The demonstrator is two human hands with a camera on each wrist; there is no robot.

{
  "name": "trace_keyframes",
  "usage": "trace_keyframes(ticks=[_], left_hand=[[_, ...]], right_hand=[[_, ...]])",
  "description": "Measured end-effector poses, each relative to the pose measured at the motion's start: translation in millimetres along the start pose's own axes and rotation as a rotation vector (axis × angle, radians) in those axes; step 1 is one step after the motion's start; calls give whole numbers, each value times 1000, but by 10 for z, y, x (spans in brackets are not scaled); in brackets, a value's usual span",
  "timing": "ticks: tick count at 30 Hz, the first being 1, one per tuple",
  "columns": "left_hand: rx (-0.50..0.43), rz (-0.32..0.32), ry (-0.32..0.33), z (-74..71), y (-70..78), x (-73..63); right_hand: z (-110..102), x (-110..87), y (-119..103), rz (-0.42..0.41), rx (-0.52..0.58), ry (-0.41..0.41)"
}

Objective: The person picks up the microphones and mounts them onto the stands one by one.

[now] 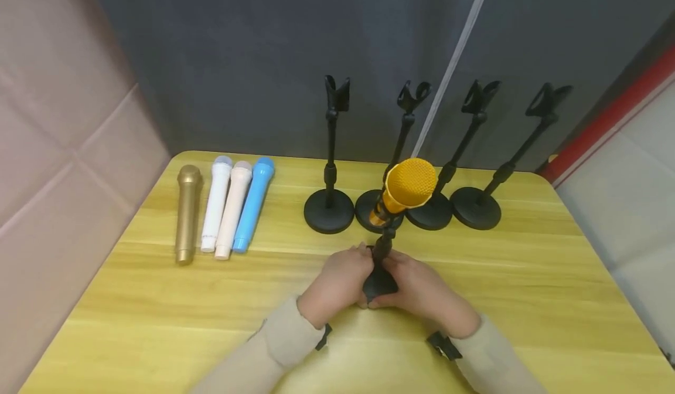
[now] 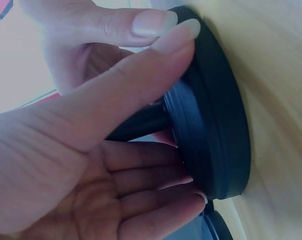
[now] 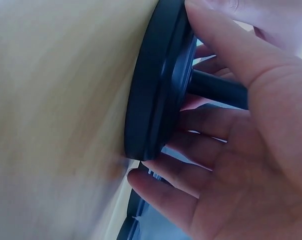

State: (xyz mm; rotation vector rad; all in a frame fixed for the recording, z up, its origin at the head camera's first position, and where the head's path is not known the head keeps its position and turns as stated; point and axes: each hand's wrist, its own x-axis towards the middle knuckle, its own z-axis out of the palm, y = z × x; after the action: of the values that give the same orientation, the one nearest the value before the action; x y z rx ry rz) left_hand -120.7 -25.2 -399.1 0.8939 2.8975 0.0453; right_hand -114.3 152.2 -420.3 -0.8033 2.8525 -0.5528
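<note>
A black desktop microphone stand (image 1: 381, 277) is held between both hands near the middle of the table, a golden-orange microphone (image 1: 411, 184) seated in its clip. My left hand (image 1: 341, 275) grips the round base (image 2: 215, 125) from the left, thumb over the upper rim and fingers around the far edge. From the right side my right hand (image 1: 424, 288) holds the same base (image 3: 155, 85), thumb and fingers spread about its rim. Both thumb tips come close together at the near side. The base is right at the tabletop in the wrist views.
Several black microphone stands with vacant clips, one of them the leftmost stand (image 1: 329, 209), line the table's back edge. At the back left lie a gold microphone (image 1: 188, 215), a white one (image 1: 215, 206), a pale pink one (image 1: 234, 209) and a blue one (image 1: 254, 205). A grey partition (image 1: 263, 60) rises behind.
</note>
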Motion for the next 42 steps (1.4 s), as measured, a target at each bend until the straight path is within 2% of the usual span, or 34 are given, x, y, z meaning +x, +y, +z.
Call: trace_keyframes(ticks=[4,9,16,23,26,30,34,37,42], left_hand=[[7,19,19,8,45,23],[13,34,10,13,82,49],[39,66,18,19,128,141],[40,52,-26,0,237,243],[56,61,-21,7,299,284],[90,79,19,39,402,329],[133,69,59,81,505,341],[150,53,54,89,578,346],[194,29,-1,71,704,374]], right_hand=[[-11,-45,20,18,-23,-6],[-11,-90,42,17,-19,-4],[-6,-126,101,43,3,51],[-58,-198,151,59,-38,95],[-90,-249,196,61,-33,91],[-147,-327,281,52,-9,66],[-186,-396,354,46,26,42],[-206,-445,382,44,36,30],[-246,-537,401,57,30,13]])
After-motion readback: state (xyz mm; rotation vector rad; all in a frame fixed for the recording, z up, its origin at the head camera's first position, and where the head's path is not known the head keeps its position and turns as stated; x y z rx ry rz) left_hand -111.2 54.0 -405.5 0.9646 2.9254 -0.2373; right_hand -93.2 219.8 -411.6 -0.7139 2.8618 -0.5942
